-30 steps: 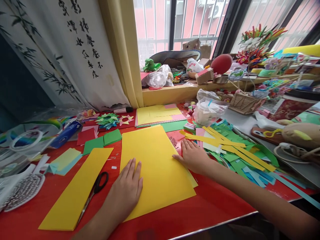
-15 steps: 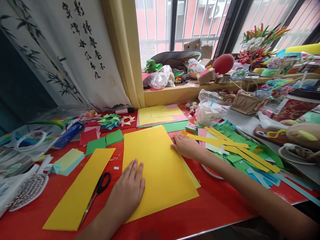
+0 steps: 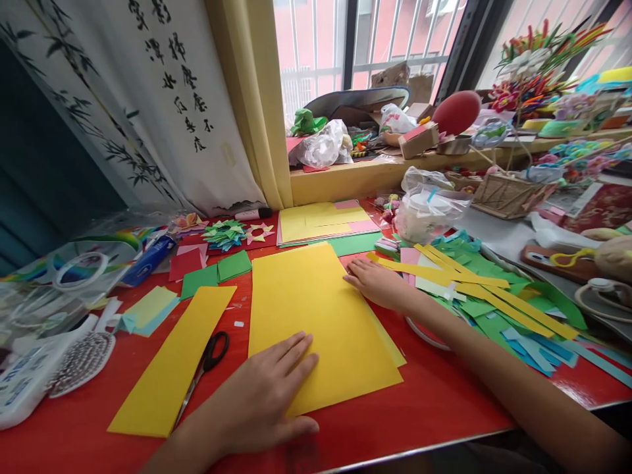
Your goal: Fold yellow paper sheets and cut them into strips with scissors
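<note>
Sheets of yellow paper (image 3: 316, 303) lie stacked in front of me, their right edges slightly fanned. My left hand (image 3: 276, 388) rests flat across the lower left part of the top sheet, fingers outstretched and thumb spread toward me. At the upper right edge of the stack is my right hand (image 3: 372, 283), its fingers extended against the paper's side. A folded yellow strip of paper (image 3: 172, 368) lies to the left, partly over the blades of black-handled scissors (image 3: 214, 352).
Green squares (image 3: 200, 282), a hairbrush (image 3: 83, 362) and a blue tube (image 3: 148, 260) are on the left. Yellow strips (image 3: 474, 286) and green scraps (image 3: 494, 322) cover the right. Behind the stack lie more paper sheets (image 3: 320, 224) and a bagged tub (image 3: 427, 210).
My left hand has slid right along the lower part of the sheet and its thumb has spread. My right hand stays at the paper's edge. The view has shifted slightly.
</note>
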`<state>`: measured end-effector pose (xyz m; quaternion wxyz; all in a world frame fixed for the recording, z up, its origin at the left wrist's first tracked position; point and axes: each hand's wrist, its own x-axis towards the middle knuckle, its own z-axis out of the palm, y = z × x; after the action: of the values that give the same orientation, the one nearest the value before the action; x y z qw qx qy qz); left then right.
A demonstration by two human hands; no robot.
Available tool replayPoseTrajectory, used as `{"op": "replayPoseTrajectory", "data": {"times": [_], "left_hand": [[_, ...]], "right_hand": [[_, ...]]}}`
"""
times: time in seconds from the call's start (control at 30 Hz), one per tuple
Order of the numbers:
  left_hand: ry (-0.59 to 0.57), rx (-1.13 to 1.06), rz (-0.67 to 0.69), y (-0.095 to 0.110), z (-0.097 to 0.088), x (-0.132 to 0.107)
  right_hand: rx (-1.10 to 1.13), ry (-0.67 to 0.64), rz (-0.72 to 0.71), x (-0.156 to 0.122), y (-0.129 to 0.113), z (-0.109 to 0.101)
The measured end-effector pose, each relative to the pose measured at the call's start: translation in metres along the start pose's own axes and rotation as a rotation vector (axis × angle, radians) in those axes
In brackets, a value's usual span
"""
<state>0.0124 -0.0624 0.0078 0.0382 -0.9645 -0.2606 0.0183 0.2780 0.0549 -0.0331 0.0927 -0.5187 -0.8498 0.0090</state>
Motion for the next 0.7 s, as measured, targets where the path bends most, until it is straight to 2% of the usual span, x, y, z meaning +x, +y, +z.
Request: {"op": "replayPoseTrajectory", "data": {"times": [0.13, 0.27, 0.37, 0.6, 0.7], "left_hand": [[0.080, 0.051, 0.007, 0.003, 0.007, 0.001], [0.189, 0.085, 0.048, 0.002, 0.012, 0.000], [0.234, 0.067, 0.066, 0.001, 0.011, -0.002], [0.297, -0.051, 0.040, 0.000, 0.006, -0.002], [0.347, -0.135, -0.021, -0.001, 0.005, -0.004]], "right_hand": [[0.045, 0.060, 0.145, -0.008, 0.004, -0.015], [0.124, 0.141, 0.257, -0.013, -0.001, -0.028], [0.227, 0.137, 0.277, -0.012, -0.005, -0.030], [0.446, 0.034, 0.263, -0.012, -0.006, -0.031], [0.502, 0.023, 0.260, -0.014, -0.006, -0.034]]}}
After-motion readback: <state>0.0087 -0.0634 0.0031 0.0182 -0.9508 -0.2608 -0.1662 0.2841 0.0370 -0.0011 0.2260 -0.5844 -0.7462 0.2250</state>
